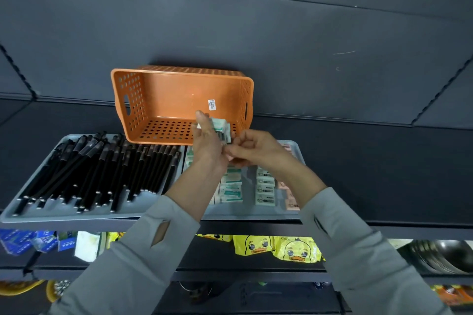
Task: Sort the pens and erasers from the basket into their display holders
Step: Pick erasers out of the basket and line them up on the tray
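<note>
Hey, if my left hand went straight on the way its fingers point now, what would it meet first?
Probably the orange basket. The left hand, gripping a stack of erasers, points into the basket's open side, so an inner wall likely comes first. Depth is unclear.

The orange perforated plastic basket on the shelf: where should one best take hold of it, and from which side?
Probably by the oval handle slots in its two short end walls. The orange perforated plastic basket lies tipped on its side, mouth toward the person, so come from the front and hook fingers through a slot from inside.
</note>
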Action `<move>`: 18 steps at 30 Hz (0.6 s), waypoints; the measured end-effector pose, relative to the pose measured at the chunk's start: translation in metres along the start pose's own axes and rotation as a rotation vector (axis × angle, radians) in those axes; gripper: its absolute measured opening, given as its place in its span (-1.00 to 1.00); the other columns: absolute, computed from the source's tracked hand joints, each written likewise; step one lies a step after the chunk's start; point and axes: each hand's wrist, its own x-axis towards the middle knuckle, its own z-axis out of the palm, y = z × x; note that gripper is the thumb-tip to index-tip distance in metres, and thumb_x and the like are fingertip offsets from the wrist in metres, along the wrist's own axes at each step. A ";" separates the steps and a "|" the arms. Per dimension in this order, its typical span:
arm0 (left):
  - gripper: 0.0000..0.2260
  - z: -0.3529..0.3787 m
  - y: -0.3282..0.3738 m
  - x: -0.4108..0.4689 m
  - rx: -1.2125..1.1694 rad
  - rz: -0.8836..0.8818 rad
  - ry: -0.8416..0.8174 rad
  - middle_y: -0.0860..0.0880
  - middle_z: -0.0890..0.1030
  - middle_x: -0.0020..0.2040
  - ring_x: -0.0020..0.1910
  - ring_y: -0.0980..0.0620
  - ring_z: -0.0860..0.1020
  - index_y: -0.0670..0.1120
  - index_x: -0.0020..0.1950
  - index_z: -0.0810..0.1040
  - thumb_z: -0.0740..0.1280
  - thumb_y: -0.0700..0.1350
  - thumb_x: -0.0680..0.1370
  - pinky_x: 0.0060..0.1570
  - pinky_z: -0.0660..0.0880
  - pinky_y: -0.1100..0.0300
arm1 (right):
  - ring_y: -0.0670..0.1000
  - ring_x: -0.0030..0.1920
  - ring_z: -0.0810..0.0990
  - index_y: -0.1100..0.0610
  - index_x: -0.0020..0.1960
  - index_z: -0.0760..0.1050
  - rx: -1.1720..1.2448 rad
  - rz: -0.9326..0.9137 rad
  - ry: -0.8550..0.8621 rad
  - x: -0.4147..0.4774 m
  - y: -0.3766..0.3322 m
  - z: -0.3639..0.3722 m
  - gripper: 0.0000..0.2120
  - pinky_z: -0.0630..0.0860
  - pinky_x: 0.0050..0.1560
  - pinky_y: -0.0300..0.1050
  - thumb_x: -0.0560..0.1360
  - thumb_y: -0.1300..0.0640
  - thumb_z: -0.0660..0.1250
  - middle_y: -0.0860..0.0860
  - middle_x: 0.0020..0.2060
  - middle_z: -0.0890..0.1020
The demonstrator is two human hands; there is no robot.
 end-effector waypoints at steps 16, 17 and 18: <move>-0.83 -0.010 0.007 0.007 -0.421 -0.132 -0.044 -0.20 0.51 0.10 0.08 -0.15 0.53 -0.14 0.13 0.46 0.22 -0.06 0.65 0.08 0.56 -0.10 | -0.05 -0.08 0.64 0.11 0.13 0.63 0.104 -0.008 0.118 -0.014 0.011 -0.052 -0.74 0.60 -0.02 -0.23 0.50 0.34 0.39 0.01 -0.10 0.66; -0.84 -0.009 0.006 0.006 -0.404 -0.153 -0.056 -0.22 0.49 0.14 0.11 -0.18 0.52 -0.16 0.16 0.46 0.25 -0.11 0.64 0.07 0.57 -0.12 | -0.06 -0.10 0.62 0.08 0.14 0.63 0.089 -0.006 0.123 -0.015 0.013 -0.058 -0.74 0.58 -0.01 -0.23 0.51 0.32 0.38 -0.01 -0.11 0.66; -0.85 -0.008 0.004 0.005 -0.377 -0.171 -0.068 -0.23 0.47 0.17 0.12 -0.19 0.51 -0.18 0.16 0.45 0.26 -0.16 0.62 0.07 0.57 -0.12 | -0.06 -0.11 0.59 0.06 0.16 0.63 0.072 -0.001 0.131 -0.016 0.014 -0.063 -0.73 0.56 -0.01 -0.22 0.52 0.31 0.38 -0.02 -0.11 0.65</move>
